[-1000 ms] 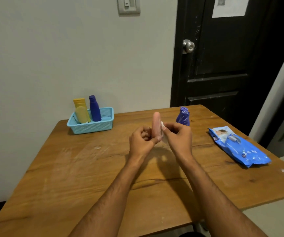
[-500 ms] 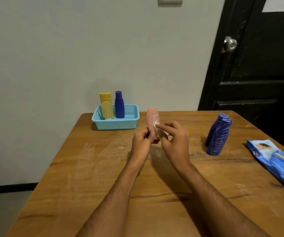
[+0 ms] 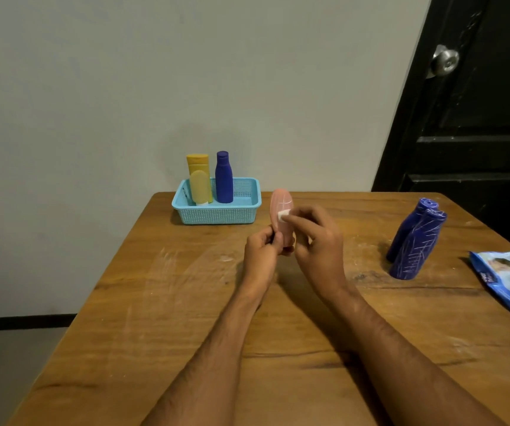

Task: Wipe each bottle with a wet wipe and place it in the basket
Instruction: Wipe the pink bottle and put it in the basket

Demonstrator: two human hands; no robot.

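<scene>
Wood table (image 3: 167, 305), basket (image 3: 216, 215) at back w/ 3 bottles in. L hand (image 3: 261, 252) gripped pink bottle's (image 3: 282, 218) base, held upright above the table; R hand (image 3: 318, 241) pinched wipe (image 3: 283, 215), which had slid lower on the bottle vs 1 s ago. Wiping prob. unfinished; 2 marked blue bottles (image 3: 413, 241) waited at right.

Scuffed wooden table (image 3: 186, 302), perforated plastic basket (image 3: 216, 215).

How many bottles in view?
6: yellow bottle, pale bottle, blue bottle in basket; pink bottle in hands; two marked bottles on table right.
</scene>
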